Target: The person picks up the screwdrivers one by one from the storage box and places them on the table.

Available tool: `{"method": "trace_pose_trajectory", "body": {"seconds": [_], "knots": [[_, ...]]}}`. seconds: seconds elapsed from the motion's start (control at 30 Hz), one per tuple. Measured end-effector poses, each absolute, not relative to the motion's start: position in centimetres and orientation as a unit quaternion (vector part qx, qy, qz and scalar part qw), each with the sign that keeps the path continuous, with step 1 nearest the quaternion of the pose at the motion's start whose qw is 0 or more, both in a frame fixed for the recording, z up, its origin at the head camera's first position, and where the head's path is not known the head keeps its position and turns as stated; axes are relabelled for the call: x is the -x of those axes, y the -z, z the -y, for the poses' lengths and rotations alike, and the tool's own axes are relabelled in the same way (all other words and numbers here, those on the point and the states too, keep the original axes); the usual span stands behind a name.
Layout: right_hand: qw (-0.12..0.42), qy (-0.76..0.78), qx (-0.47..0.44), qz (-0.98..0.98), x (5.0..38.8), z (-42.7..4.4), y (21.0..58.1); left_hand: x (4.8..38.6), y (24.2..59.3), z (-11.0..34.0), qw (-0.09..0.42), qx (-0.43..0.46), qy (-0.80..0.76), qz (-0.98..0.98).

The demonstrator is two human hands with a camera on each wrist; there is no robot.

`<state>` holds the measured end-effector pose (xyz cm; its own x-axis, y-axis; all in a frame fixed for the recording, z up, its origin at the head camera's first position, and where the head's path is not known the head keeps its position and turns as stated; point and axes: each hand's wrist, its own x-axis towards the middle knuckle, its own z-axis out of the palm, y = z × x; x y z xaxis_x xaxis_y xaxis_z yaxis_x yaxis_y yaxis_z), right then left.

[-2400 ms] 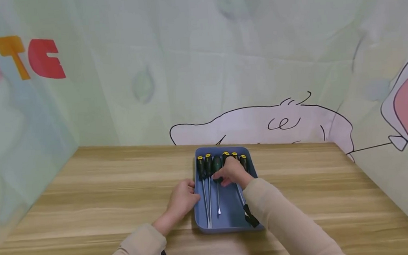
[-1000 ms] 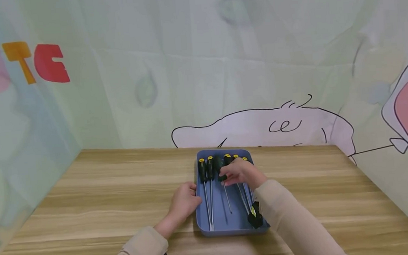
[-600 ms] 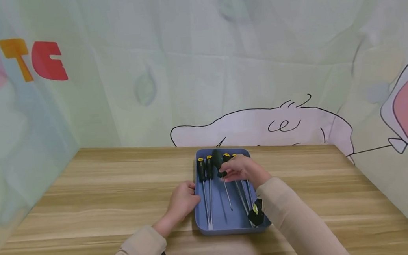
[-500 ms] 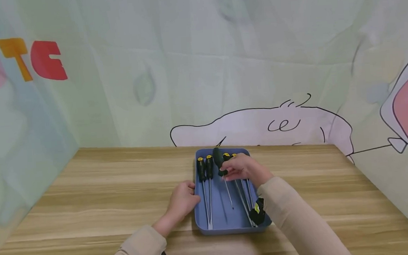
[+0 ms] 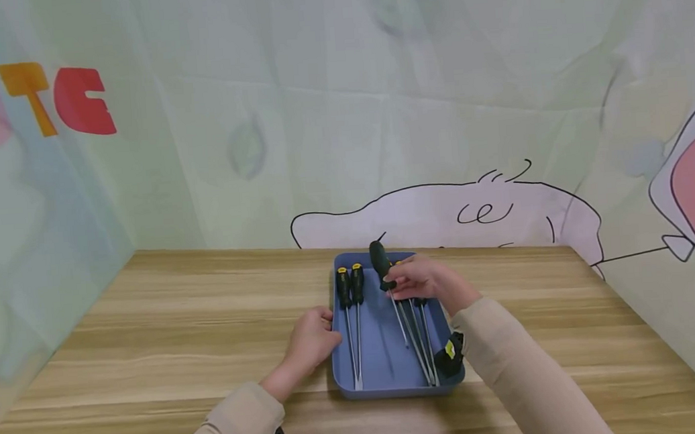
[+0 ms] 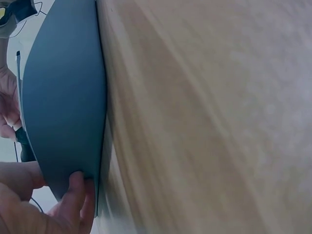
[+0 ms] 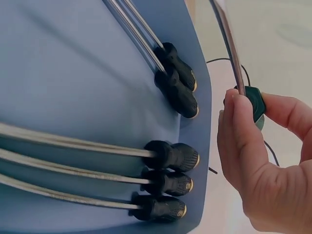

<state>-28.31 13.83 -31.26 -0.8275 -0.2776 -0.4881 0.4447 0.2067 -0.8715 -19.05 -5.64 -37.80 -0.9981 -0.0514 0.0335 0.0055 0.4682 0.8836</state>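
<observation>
My right hand (image 5: 418, 278) pinches a dark green-handled screwdriver (image 5: 379, 258) near the lower end of its handle. It hangs tilted over the blue tray (image 5: 383, 376), shaft pointing down, raised off the tray floor, as the right wrist view shows. At the tray's left side my left hand (image 5: 312, 339) holds the wall; in the left wrist view its fingers (image 6: 75, 195) press the outer face and the thumb reaches over the rim. Inside lie two black-handled screwdrivers (image 5: 350, 287) at left and three more (image 7: 168, 183) at right, their handles partly hidden by my right hand in the head view.
The tray stands on a wood-grain table (image 5: 208, 307). Behind it hangs a pale printed cloth (image 5: 328, 111) with cartoon drawings, which also closes off both sides. A black device with a yellow mark (image 5: 450, 354) is worn at my right wrist, over the tray's near right corner.
My right hand has taken hold of the green-handled screwdriver, lifted it from the tray floor and carried it slightly to the right. The left hand has stayed at the tray's left wall.
</observation>
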Motion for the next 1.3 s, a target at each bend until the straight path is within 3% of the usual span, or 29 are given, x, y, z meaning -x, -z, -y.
{"method": "trace_pose_trajectory", "body": {"seconds": [1.3], "knots": [[0.274, 0.635, 0.014, -0.723, 27.0, -19.1, 30.2, 19.1, 38.0, 5.6, 0.038, -0.011, 0.516, 0.856]]}}
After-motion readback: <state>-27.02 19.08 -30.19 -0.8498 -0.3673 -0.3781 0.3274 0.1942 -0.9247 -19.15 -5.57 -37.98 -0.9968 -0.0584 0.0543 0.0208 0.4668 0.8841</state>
